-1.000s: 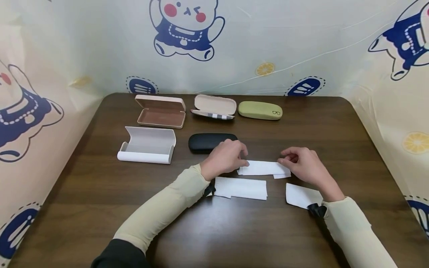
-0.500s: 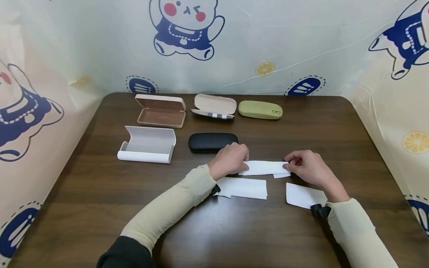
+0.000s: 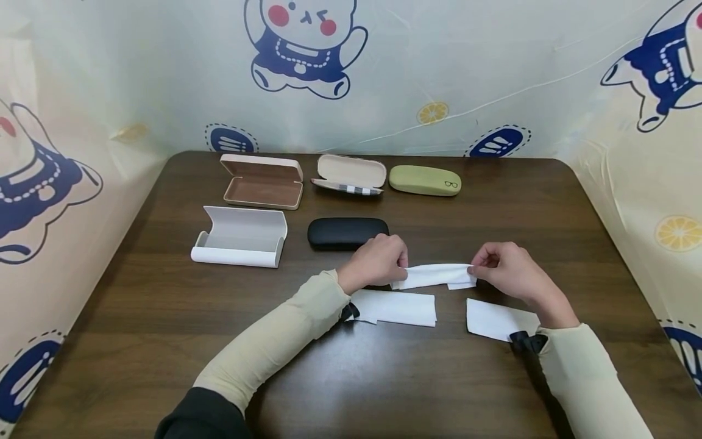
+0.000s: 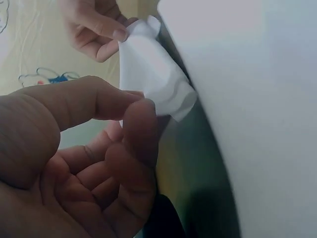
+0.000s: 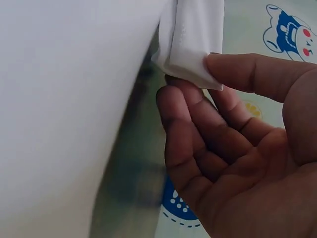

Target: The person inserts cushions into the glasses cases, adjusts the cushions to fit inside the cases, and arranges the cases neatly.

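- My left hand (image 3: pixel 378 259): thumb and fingertips pinch the left end of the held white cloth (image 3: pixel 434 276); that end sits just off the black glasses case's (image 3: pixel 348 234) near right corner.
- My right hand (image 3: pixel 507 271): thumb on top, fingers curled under, pinching the right end, farther right of the black case.
- Risk: grip is only at the tips, so uneven pulling could free an end or open the folds; a loose lower flap pokes out near the right end.
- Risk: my wrist straps (image 3: pixel 529 342) overlap, in the head view, the left spare cloth (image 3: pixel 406 308) and the right spare cloth (image 3: pixel 495 319), both nearer me than the black case; a low wrist might drag them.
- Risk: left knuckles near the black case; a sideways swing could nudge it.
- Pose: both forearms reach forward, hands turned inward, facing across the cloth.
- Farther out: open white case (image 3: pixel 236 256) left of the black case; green case (image 3: pixel 425 181) behind, to its right.
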{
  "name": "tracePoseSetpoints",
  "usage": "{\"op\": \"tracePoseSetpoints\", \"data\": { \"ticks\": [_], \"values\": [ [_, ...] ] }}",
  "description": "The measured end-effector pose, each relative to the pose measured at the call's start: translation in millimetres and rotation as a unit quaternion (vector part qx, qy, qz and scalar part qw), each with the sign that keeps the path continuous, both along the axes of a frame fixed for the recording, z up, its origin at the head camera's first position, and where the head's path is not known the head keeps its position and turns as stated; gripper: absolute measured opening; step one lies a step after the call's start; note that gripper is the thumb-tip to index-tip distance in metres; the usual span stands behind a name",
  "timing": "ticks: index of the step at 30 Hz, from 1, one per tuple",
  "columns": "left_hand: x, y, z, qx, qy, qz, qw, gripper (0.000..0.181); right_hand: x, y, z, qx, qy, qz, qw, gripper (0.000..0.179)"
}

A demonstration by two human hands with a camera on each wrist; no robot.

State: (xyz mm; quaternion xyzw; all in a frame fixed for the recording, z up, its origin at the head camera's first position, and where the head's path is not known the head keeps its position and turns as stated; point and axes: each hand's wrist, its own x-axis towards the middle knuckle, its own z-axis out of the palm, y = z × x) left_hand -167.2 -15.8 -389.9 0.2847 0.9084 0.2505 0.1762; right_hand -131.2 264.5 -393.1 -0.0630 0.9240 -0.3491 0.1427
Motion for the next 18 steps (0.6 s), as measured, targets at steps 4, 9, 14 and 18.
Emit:
{"op": "tracePoseSetpoints", "data": {
  "ticks": [4,9,14,18],
  "values": [
    [-4.6,-5.8,8.2,0.030,-0.025,0.009,0.9992,0.012,-3.3,-0.3,6.3,-0.017,0.001,-0.005,0.9998,0.007],
    [-12.6,-19.0,24.6,0.035,-0.032,0.038,0.9981,0.007,-10.8,-10.1,16.5,-0.060,0.017,-0.020,0.9979,0.012],
    [-24.1,-39.7,41.2,0.023,0.001,0.052,0.9984,0.008,-22.1,-29.0,24.0,-0.088,0.036,-0.009,0.9954,0.014],
    [-36.5,-61.3,53.5,0.015,0.035,0.071,0.9968,0.009,-35.3,-49.1,27.6,-0.121,0.050,0.003,0.9913,0.017]
  ]
}}
